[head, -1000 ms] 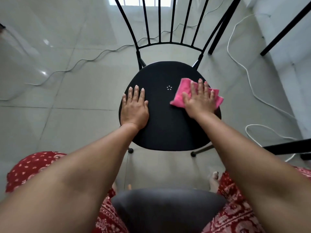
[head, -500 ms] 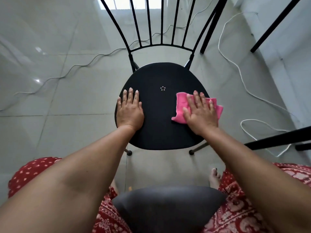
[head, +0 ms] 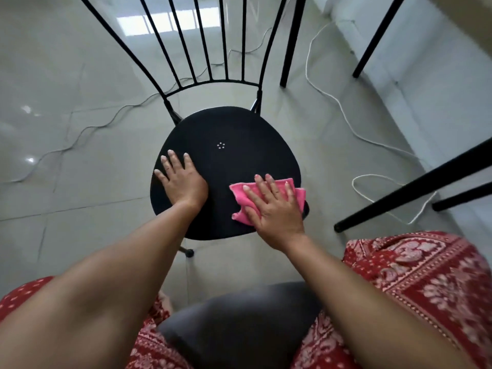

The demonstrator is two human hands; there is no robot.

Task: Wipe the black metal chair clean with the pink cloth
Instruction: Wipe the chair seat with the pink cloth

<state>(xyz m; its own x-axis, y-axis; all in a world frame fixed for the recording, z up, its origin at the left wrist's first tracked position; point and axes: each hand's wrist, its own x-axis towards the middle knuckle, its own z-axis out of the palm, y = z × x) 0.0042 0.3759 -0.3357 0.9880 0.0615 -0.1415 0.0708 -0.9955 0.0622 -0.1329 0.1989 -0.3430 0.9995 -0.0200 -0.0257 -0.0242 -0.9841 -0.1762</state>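
Note:
The black metal chair [head: 239, 134] stands in front of me, its round seat facing up and its barred back rising beyond. My left hand [head: 181, 179] lies flat on the seat's left side, fingers spread, holding nothing. My right hand [head: 274, 206] presses flat on the pink cloth [head: 241, 195] at the seat's near right edge. The cloth shows to the left of the hand and past its fingertips; the rest is hidden under the palm.
White cable [head: 343, 110] loops across the glossy tiled floor to the right of the chair, and a thin grey cable [head: 87, 129] runs on the left. Black table legs [head: 410, 190] slant in at the right. A white wall base [head: 426, 83] lies beyond them.
My right hand has dragged the pink cloth from the seat's far right toward its near right edge. The left hand stays on the seat's left side. The view has tilted.

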